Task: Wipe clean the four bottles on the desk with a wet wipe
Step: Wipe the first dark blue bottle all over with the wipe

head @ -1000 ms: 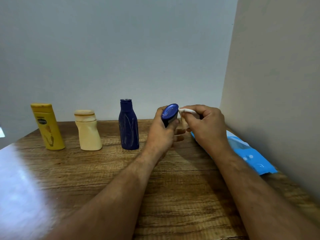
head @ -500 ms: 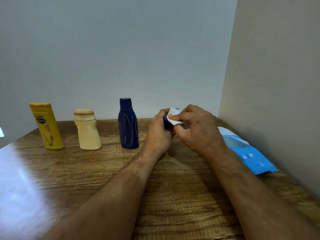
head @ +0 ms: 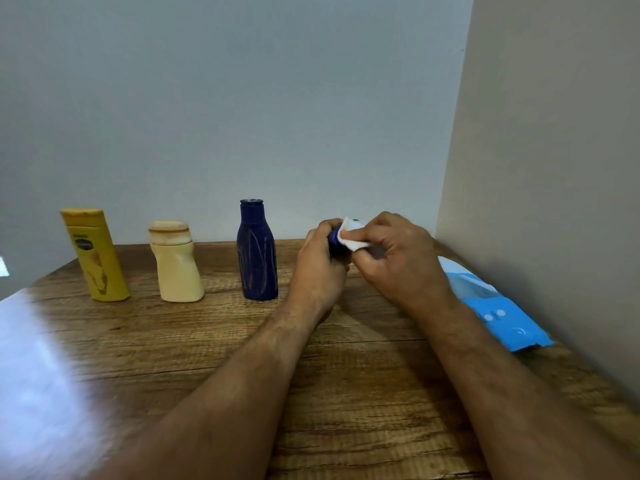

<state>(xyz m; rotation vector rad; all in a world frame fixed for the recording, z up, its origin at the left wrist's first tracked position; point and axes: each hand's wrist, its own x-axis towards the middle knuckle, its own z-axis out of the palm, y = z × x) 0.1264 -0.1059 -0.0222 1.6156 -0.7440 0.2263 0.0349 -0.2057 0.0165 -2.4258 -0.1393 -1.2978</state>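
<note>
**Mia:** Fingers (head: 388, 237) of the right hand (head: 398, 261) pinch a white wet wipe (head: 353, 237) and press it on the small blue bottle (head: 334, 235). See how little of that bottle shows?

**Tom:** Yes. The left hand (head: 320, 268) is curled all round it, up off the wooden desk (head: 346, 375). Only a bit of blue peeks out by the wipe.

**Mia:** Where are the other three?

**Tom:** Standing in a row at the back. The dark blue bottle (head: 258, 251) is just beside the left hand. Then comes the cream bottle (head: 176, 265), then the yellow bottle (head: 95, 254) far to the left. They all look streaky.

**Mia:** What could go wrong?

**Tom:** The wipe is wet, so the small bottle may get slippy and pop out of the hand. Also the left hand is so near the dark blue bottle that a bump could tip it into the cream one.

**Mia:** And the blue wipe pack (head: 495, 306)?

**Tom:** It lies flat by the wall (head: 536, 168) on the right, apart from the hands
</note>
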